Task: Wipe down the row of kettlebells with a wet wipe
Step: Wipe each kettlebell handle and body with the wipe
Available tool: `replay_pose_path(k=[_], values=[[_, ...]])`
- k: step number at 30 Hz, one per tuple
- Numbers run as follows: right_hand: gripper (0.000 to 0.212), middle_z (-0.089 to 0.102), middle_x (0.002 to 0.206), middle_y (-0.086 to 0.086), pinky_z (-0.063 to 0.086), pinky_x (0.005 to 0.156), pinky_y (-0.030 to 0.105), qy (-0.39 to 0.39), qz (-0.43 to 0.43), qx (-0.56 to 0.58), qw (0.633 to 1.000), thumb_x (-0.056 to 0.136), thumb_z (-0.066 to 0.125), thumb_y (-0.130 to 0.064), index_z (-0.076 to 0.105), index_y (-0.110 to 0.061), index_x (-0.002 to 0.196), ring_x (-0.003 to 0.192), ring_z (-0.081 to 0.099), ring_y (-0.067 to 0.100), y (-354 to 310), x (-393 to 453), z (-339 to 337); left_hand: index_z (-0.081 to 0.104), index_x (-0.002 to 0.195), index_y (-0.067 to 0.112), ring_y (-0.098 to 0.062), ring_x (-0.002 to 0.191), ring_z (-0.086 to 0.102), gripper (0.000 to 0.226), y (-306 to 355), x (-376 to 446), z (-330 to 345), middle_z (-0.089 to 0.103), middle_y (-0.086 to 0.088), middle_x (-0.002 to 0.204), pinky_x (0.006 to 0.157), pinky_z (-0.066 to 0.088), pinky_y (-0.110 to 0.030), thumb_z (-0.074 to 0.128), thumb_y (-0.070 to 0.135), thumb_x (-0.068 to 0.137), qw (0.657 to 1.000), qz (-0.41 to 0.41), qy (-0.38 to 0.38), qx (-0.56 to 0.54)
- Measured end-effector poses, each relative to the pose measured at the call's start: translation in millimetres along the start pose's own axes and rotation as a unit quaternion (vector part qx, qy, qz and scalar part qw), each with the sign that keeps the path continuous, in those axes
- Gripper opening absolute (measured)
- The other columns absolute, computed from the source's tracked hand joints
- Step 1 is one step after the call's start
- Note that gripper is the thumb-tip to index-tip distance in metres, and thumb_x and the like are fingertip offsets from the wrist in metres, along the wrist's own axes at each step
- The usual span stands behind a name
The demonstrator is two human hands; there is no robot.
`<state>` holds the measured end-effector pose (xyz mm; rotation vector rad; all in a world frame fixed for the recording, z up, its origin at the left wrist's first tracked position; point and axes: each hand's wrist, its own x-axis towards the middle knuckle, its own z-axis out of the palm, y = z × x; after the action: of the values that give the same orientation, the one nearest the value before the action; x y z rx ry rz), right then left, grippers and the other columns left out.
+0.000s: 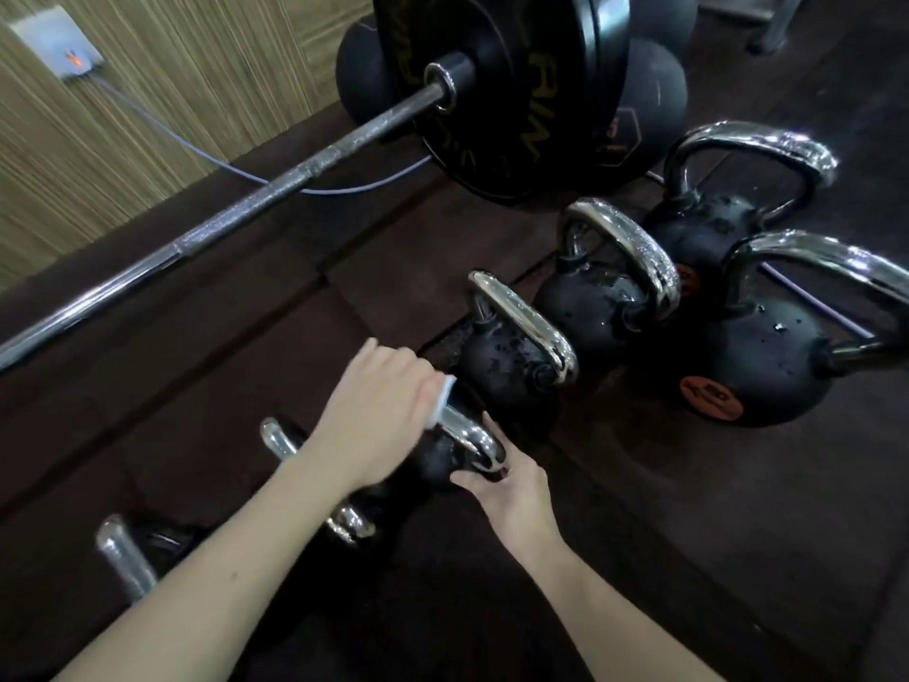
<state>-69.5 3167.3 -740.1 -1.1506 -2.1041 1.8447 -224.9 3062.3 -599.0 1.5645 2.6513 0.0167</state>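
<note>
The left hand point(374, 411), in the lower middle of the frame, is curled over a white wet wipe point(439, 401) and presses it onto the chrome handle point(467, 433) of a small black kettlebell point(438, 462). Only a corner of the wipe shows past the knuckles. The right hand point(506, 489), just below and right of that handle, lies with its fingers straight against the kettlebell's black body, steadying it without closing round anything.

This kettlebell belongs to a row that runs diagonally from the lower left to the upper right. Below it, two more chrome handles point(275, 438) point(125, 558) show at the lower left, their bodies mostly hidden by the left forearm. Above it stand a wet-looking kettlebell point(506, 361) and a next one point(590, 307), then a larger one point(713, 228) near the upper right. Another large kettlebell with an orange label point(757, 371) stands at the right edge, beside the row.

A barbell point(256, 199) crosses the frame from the left edge to a black bumper plate point(516, 91) at the top middle. Behind it run a wood-grain wall point(172, 66), a wall socket point(59, 41) at the upper left, and a grey cable point(196, 145) leading from it. The floor point(713, 534) is dark rubber matting.
</note>
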Motion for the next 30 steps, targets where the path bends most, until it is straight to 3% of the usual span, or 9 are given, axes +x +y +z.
replay_pose_path(k=[4, 7, 10, 13, 16, 20, 23, 27, 30], values=[[0.092, 0.067, 0.132, -0.023, 0.046, 0.109, 0.023, -0.014, 0.007, 0.018, 1.000, 0.072, 0.092, -0.028, 0.044, -0.050, 0.147, 0.120, 0.062, -0.006, 2, -2, 2, 0.042, 0.072, 0.022, -0.029, 0.072, 0.051, 0.037, 1, 9, -14, 0.052, -0.002, 0.074, 0.083, 0.049, -0.057, 0.026, 0.025, 0.105, 0.993, -0.071, 0.058, -0.074], [0.054, 0.074, 0.105, -0.023, 0.050, 0.088, 0.017, 0.003, -0.012, -0.014, 1.000, 0.079, 0.087, -0.021, 0.066, -0.033, 0.127, 0.098, 0.066, -0.014, 4, 0, 0, 0.055, 0.075, 0.025, -0.030, 0.079, 0.059, 0.025, 47, 0, -8, 0.058, -0.001, 0.076, 0.100, 0.047, -0.058, 0.055, 0.024, 0.100, 0.997, 0.023, 0.060, 0.039], [0.015, 0.058, 0.074, -0.021, 0.042, 0.067, 0.011, 0.029, -0.037, -0.088, 0.995, 0.093, 0.069, -0.013, 0.067, -0.014, 0.108, 0.071, 0.062, -0.008, 3, -3, -1, 0.065, 0.113, 0.019, -0.027, 0.107, 0.059, 0.027, 64, -23, 14, 0.062, -0.002, 0.107, 0.120, 0.034, -0.054, 0.050, 0.040, 0.104, 0.988, 0.137, 0.026, 0.068], [0.041, 0.070, 0.094, -0.019, 0.049, 0.080, 0.010, 0.005, -0.004, -0.050, 0.999, 0.085, 0.081, -0.025, 0.068, -0.022, 0.124, 0.086, 0.065, -0.007, -4, -3, -1, 0.062, 0.120, 0.023, -0.024, 0.116, 0.056, 0.033, 36, -20, 15, 0.060, 0.002, 0.114, 0.123, 0.028, -0.052, 0.040, 0.043, 0.106, 0.991, 0.123, 0.036, 0.041], [0.087, 0.071, 0.125, -0.020, 0.049, 0.106, 0.023, -0.020, 0.032, 0.004, 0.999, 0.070, 0.092, -0.030, 0.050, -0.050, 0.144, 0.114, 0.066, -0.004, -4, -2, -2, 0.057, 0.089, 0.030, -0.018, 0.109, 0.053, 0.035, 6, -9, 2, 0.055, 0.012, 0.100, 0.120, 0.028, -0.050, 0.029, 0.036, 0.110, 0.990, -0.079, 0.044, -0.110], [0.092, 0.069, 0.130, -0.019, 0.049, 0.110, 0.029, -0.013, 0.023, 0.014, 1.000, 0.071, 0.093, -0.027, 0.046, -0.052, 0.145, 0.119, 0.065, -0.002, -2, -2, -1, 0.045, 0.072, 0.022, -0.017, 0.081, 0.050, 0.045, -3, 3, -4, 0.049, 0.008, 0.079, 0.087, 0.043, -0.044, 0.028, 0.036, 0.112, 0.950, -0.205, 0.052, -0.231], [0.082, 0.072, 0.125, -0.017, 0.050, 0.101, 0.020, -0.015, 0.028, 0.006, 0.999, 0.073, 0.090, -0.025, 0.053, -0.042, 0.144, 0.113, 0.066, -0.003, -8, -4, -2, 0.062, 0.094, 0.023, -0.027, 0.117, 0.055, 0.044, 31, -5, 1, 0.061, 0.002, 0.102, 0.110, 0.036, -0.052, 0.022, 0.032, 0.110, 0.991, -0.112, 0.028, -0.070], [0.020, 0.063, 0.087, -0.005, 0.048, 0.079, 0.032, 0.012, 0.002, -0.061, 0.998, 0.096, 0.063, -0.005, 0.067, 0.000, 0.115, 0.086, 0.059, 0.014, -13, -11, -9, 0.064, 0.122, 0.017, -0.030, 0.129, 0.052, 0.031, 72, -29, 12, 0.062, -0.003, 0.122, 0.125, 0.020, -0.053, 0.043, 0.034, 0.106, 0.995, 0.083, -0.032, 0.056], [0.019, 0.063, 0.077, -0.015, 0.047, 0.077, 0.031, 0.013, 0.005, -0.078, 0.997, 0.091, 0.070, -0.015, 0.069, -0.017, 0.110, 0.075, 0.060, 0.004, -15, -12, -10, 0.062, 0.121, 0.024, -0.021, 0.121, 0.053, 0.036, 60, -23, 14, 0.060, 0.004, 0.117, 0.127, 0.018, -0.047, 0.033, 0.041, 0.108, 0.995, 0.089, 0.029, 0.042]])
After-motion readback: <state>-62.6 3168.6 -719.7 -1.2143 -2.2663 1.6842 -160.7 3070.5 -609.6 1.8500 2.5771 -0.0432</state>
